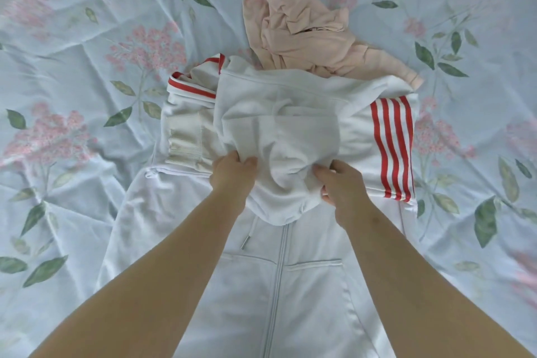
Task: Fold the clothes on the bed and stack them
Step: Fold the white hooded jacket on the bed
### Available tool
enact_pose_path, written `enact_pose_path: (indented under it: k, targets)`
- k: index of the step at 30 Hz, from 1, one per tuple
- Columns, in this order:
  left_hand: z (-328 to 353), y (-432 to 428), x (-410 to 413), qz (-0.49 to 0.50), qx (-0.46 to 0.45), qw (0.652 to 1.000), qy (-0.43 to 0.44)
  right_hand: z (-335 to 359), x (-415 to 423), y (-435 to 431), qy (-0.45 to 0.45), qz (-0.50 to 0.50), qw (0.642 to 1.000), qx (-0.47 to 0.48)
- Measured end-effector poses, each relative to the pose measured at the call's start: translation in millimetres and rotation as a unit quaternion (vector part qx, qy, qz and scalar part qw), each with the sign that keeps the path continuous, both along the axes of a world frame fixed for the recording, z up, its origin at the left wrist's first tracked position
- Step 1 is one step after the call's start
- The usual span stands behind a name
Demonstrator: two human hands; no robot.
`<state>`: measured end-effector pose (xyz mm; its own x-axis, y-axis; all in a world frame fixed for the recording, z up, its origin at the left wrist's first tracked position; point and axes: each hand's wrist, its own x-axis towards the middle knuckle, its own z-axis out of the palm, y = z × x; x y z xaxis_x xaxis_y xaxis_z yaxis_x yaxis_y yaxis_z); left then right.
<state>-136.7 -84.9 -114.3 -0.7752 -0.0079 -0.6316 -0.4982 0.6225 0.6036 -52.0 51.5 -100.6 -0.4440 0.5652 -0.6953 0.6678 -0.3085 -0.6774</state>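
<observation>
A white zip-up cotton hoodie (308, 305) lay front-up on the bed, in the middle of a pale blue sheet printed with pink blossoms and green leaves (72, 67). Its body ran from the near edge of the view toward the centre, with the closed zipper (278, 285) down the middle and 2 slit pockets either side of it. The white hood (279, 131) was bunched over the chest and shoulders. The left hand (232, 171) gripped the hood's near left edge, fingers curled into the cloth. The right hand (340, 183) pinched the near right edge between thumb and curled fingers. Both forearms were bare and reached straight out over the hoodie.

The red-striped right sleeve (392, 148) lay folded across the body, showing 4 red bands. The left sleeve with its ribbed white cuff (186, 139) was folded in on the other side, red trim visible at its far end. A white drawstring with a metal tip (247, 238) hung just below the hood. A crumpled pale pink garment (302, 35) sat on the sheet beyond, touching the hoodie's far edge.
</observation>
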Motion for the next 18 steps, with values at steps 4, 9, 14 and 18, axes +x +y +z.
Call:
enact_pose_path:
  k: [4,9,14,18]
  targets:
    - [51,-19,-3,0.137,0.355,0.923,-0.054,37,6,16,0.218,-0.105,0.97,-0.029]
    - [52,-53,24,0.172,0.341,0.921,-0.079,53,55,2,0.222,-0.175,0.956,-0.076]
    - [17,-60,40,0.296,0.218,0.897,-0.245,7,87,-14,-0.074,-0.197,0.967,-0.146]
    - [7,-34,44,0.182,0.153,0.944,-0.229,-1,65,-13,-0.046,-0.167,0.979,-0.104]
